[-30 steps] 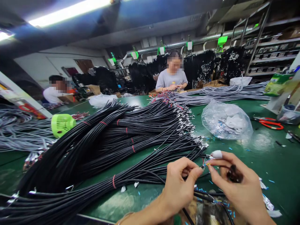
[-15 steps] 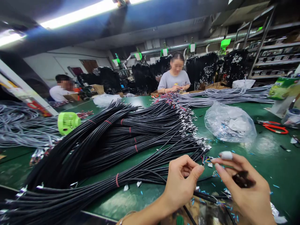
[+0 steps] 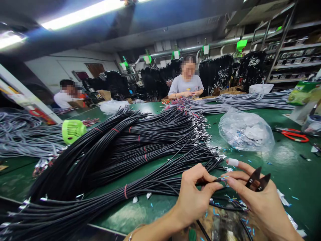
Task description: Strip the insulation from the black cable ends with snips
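My left hand point(image 3: 194, 197) pinches the end of a black cable point(image 3: 215, 180) between thumb and forefinger. My right hand point(image 3: 258, 201) meets it from the right, its fingertips on the cable's thin coloured wires point(image 3: 224, 179). A small pair of black snips point(image 3: 257, 179) sits in that same right hand, blades pointing up and apart. White tape wraps one of its fingertips point(image 3: 233, 162). A big pile of bundled black cables point(image 3: 120, 157), tied with red bands, fans out to the left on the green table point(image 3: 288, 164).
A clear plastic bag of small parts point(image 3: 245, 132) lies beyond my hands. Red-handled scissors point(image 3: 294, 135) rest at the right. A green fan point(image 3: 72, 129) and grey cables point(image 3: 240, 100) lie further off. Two people sit at the far side. Wire scraps litter the table near my hands.
My right hand has turned, so the snips now stand up with blades showing. The taped finger has lifted off the wires. My left hand keeps its pinch on the cable end.
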Demonstrator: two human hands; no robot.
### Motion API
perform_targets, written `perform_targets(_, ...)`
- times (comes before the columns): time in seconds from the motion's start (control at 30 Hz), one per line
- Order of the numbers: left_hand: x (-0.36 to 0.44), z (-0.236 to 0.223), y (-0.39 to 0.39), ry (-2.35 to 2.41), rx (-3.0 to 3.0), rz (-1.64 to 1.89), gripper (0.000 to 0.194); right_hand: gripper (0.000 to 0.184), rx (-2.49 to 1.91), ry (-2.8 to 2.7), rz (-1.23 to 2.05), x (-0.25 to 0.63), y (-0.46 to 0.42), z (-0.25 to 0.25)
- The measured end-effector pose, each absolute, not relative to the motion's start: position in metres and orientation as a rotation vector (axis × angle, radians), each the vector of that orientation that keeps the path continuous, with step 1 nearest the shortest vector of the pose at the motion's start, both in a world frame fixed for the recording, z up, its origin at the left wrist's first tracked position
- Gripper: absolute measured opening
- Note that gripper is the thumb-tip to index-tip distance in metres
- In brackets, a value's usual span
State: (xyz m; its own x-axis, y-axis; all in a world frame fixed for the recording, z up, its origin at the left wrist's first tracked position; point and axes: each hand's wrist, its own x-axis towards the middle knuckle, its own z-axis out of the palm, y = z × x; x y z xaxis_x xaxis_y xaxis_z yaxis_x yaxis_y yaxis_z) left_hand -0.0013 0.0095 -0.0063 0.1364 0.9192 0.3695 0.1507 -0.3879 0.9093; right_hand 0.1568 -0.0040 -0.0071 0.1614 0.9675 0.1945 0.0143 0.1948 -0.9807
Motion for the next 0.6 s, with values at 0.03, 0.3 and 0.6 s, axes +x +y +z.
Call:
perform_targets(0.03, -0.001, -0.007, 0.008, 1.074, 1.728, 1.346, 0.019, 0.036, -1.155, -1.223, 0.866, 0.157, -0.004, -0.009)
perform_targets(0.3, 0.010, -0.014, 0.003, 1.133, 1.577, 1.300, 0.021, 0.036, -1.135, -1.649, -0.091, 0.153, -0.015, -0.024)
perform_targets(0.6, -0.002, -0.004, 0.022, 1.088, 1.311, 1.360, 0.028, 0.019, -1.325, -1.500, 0.034, 0.165, -0.018, -0.005)
